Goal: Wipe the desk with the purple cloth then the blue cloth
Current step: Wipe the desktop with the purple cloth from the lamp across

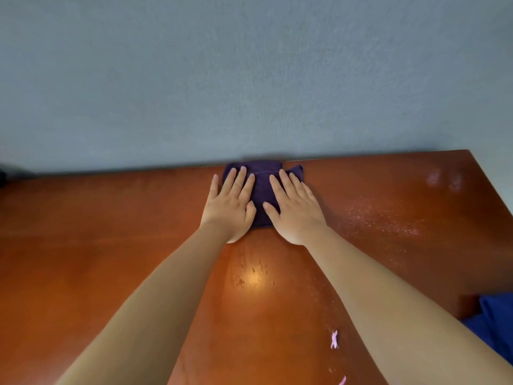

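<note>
The purple cloth (262,187) lies folded at the far edge of the brown wooden desk (111,245), up against the wall. My left hand (230,205) presses flat on its left side, fingers spread. My right hand (295,209) presses flat on its right side in the same way. Both palms hide the cloth's sides; its middle strip and far corners show. The blue cloth (497,320) sits at the desk's right edge, near me, partly cut off by the frame.
A grey-blue wall (249,79) stands right behind the desk. White dusty specks (380,218) cover the desk's right part. Small pink scraps (334,339) lie near the front, right of centre. The desk's right edge (491,184) runs diagonally.
</note>
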Tool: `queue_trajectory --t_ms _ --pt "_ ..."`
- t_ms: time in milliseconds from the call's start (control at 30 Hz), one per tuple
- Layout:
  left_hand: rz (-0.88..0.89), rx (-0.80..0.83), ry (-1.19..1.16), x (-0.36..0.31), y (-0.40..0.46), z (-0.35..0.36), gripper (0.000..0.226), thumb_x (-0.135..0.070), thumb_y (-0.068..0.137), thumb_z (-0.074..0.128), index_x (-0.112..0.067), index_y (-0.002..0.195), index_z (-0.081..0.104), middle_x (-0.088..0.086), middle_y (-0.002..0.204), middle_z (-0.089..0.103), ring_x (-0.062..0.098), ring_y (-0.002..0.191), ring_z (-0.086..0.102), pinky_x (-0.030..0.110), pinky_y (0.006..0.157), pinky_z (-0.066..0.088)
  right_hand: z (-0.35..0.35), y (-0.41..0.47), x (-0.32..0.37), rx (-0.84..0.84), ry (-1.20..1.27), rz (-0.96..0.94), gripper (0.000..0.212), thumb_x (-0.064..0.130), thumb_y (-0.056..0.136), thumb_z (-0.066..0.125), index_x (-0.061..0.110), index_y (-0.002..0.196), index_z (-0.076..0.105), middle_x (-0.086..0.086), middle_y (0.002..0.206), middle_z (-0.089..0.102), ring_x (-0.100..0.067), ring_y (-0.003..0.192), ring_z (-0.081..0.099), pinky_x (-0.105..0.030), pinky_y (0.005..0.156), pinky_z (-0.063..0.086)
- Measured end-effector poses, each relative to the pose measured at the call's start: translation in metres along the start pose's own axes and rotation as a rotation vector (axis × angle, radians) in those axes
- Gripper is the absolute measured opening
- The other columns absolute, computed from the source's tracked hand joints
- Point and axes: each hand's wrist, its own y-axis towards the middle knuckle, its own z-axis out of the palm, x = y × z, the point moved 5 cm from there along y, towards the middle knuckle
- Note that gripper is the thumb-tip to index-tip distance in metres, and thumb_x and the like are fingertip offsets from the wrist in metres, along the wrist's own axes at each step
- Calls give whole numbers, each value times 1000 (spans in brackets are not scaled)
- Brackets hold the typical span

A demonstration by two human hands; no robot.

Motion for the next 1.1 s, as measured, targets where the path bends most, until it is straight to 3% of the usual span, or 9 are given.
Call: queue_trajectory --t_ms 133,400,867,1100 --pt "-14 -16 10 6 28 -5 59 -40 100 7 -21 153 -12 2 161 -15 19 147 -17 57 116 -9 -6 27 -7 -18 -16 15 64 51 101 16 23 153 -7 -2 161 -11 -17 148 -11 -35 120 -5" --pt "-46 0 -27 2 29 -4 59 -40 101 6 -20 152 -13 1 160 -17 20 146 -18 60 115 -8 -7 31 -11 10 -3 16 64 50 101 17 23 153 -7 -2 161 -12 -17 147 -12 -36 120 -6" --pt "-47 113 -62 -72 -114 22 58 -40 101 6 -20 150 -17 2 158 -24 21 145 -22 60 115 -4 18 -121 -8 123 -18 -29 65 52 101 16 25 152 -11 -2 160 -17 -17 147 -15 -36 119 -8" --pt "-31 107 -39 -83 -121 22 58 -40 101 6 -20 149 -20 2 157 -25 22 145 -23 59 115 -6 18 -133 -16 101 -36 -58 65 54 100 17 25 153 -10 -1 161 -16 -17 147 -14 -35 118 -9"
